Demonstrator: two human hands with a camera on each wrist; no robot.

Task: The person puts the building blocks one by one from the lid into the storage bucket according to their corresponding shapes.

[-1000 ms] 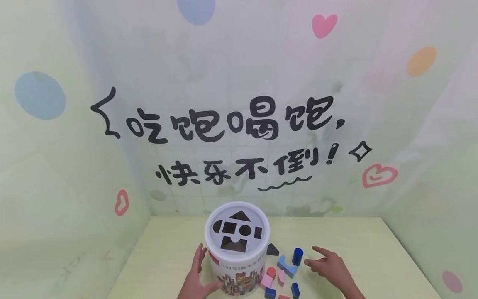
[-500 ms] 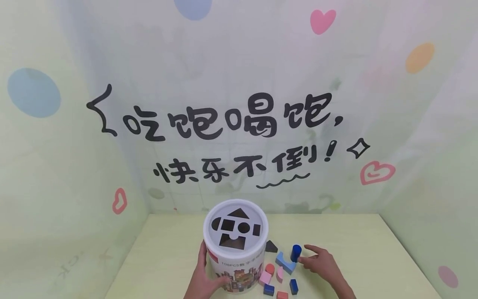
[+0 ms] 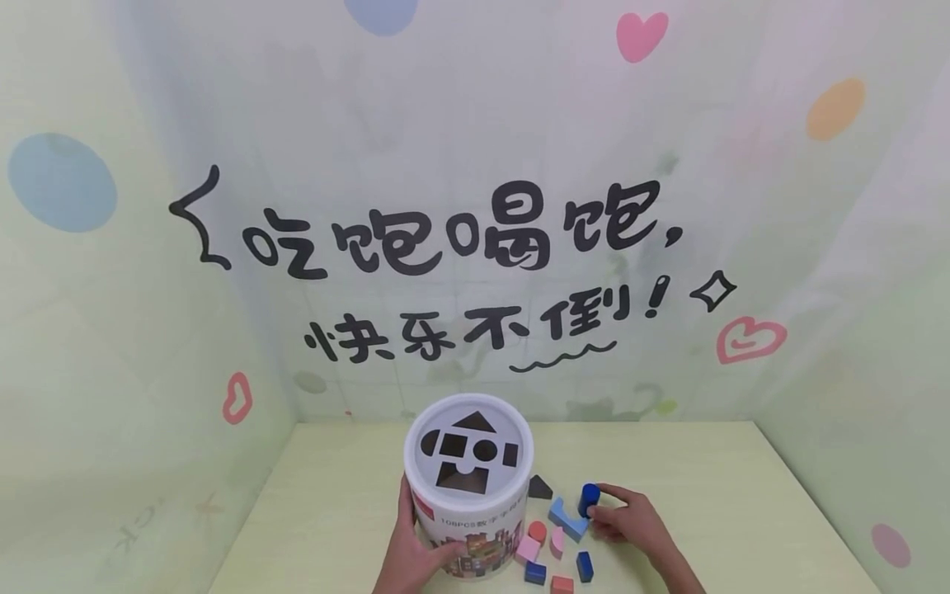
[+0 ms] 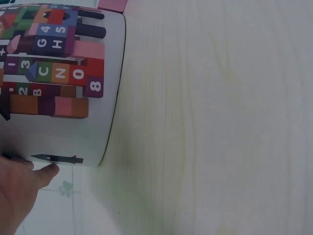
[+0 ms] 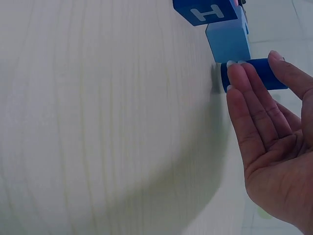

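While the left hand (image 3: 412, 553) holds the tub (image 3: 482, 520) by its side, the head view shows the right hand (image 3: 631, 524) pinching an upright blue cylinder (image 3: 588, 499), and loose blocks (image 3: 557, 542) between the hands; through the lid (image 3: 466, 464), the tub's contents are too dark to tell. The left wrist view adds lettered pictures (image 4: 54, 63) on the tub, near the left hand. Only the right wrist view shows a legible H (image 5: 208, 13) on a loose block, beyond the right hand.
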